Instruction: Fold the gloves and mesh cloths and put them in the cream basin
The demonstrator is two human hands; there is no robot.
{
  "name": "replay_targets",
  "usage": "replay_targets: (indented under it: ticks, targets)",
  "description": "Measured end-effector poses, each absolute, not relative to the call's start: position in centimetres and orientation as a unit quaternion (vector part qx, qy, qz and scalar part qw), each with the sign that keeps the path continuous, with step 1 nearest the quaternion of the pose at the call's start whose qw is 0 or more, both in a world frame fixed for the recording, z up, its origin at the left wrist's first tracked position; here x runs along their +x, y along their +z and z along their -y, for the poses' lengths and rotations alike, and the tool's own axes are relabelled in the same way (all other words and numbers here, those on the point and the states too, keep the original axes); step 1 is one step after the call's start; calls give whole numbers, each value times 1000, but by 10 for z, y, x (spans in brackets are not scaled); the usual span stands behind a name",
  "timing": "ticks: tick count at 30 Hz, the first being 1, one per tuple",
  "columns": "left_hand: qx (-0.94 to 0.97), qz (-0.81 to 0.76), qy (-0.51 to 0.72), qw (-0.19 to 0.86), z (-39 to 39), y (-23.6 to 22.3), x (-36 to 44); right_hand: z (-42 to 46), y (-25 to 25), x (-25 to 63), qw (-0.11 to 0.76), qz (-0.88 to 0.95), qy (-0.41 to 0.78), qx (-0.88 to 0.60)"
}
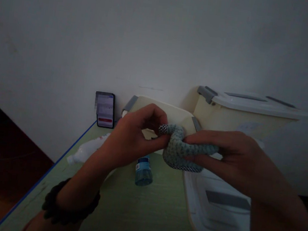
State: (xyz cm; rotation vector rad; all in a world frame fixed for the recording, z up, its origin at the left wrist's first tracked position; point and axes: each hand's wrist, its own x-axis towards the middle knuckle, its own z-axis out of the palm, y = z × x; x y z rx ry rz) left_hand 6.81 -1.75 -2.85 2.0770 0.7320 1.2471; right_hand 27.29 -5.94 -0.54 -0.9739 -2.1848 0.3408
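Observation:
A folded grey-green knitted cloth (176,150) with a dark-and-white checked edge is held up over the table. My left hand (131,137) pinches its left end between thumb and fingers, close to the checked edge. From the right, my right hand (230,155) grips a raised fold, thumb on one side and fingers on the other. Both hands are closed on the cloth, and its exact kind does not show. Below my left hand, a small clear blue bottle (143,174) lies on the table, partly hidden at its far end.
A phone (105,115) leans upright against the wall. Behind my left forearm lies a white bottle (88,150). One cream storage box (168,108) stands behind my hands, another box (243,121) at right. A white lid (214,220) rests on the green table (130,217).

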Motion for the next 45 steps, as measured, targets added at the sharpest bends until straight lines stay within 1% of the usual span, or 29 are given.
replay_targets:
  ticks: [3, 6, 12, 15, 22, 28, 30, 34, 37, 40, 42, 44, 45]
  targets:
    - [794, -273, 476, 262, 16, -28, 65, 58, -4, 270, 345, 854, 77, -383]
    - [796, -276, 478, 249, 15, -27, 64, 58, -5, 267, 339, 855, 49, -390]
    - [798, -289, 479, 223, 19, -25, 66, 57, -10, 263, 405, 813, 37, -417]
    - [808, -288, 470, 208, 19, -27, 66, 57, -12, 261, 417, 803, 49, -423]
    - [802, -305, 472, 202, 22, -23, 68, 59, -11, 260, 406, 806, 14, -431]
    - [800, -286, 473, 234, 21, -19, 55, 56, -11, 270, 436, 784, -39, -440]
    - [797, -293, 476, 229, 17, -21, 50, 54, -12, 272, 448, 778, -43, -438]
    - [773, -336, 504, 186, 7, -27, 46, 47, -16, 274, 466, 764, -55, -443]
    - [763, -360, 522, 125, 3, -30, 47, 42, -17, 276, 459, 766, -75, -445]
    - [789, -388, 476, 31, -1, -32, 49, 37, -19, 279, 450, 770, -109, -439]
    - [799, -413, 437, -13, -6, -35, 48, 32, -22, 281, 466, 757, -114, -443]
    - [781, -459, 422, -25, -13, -40, 46, 26, -28, 284, 488, 739, -99, -454]
    - [768, -485, 418, -11, -17, -43, 44, 22, -31, 285, 495, 733, -87, -459]
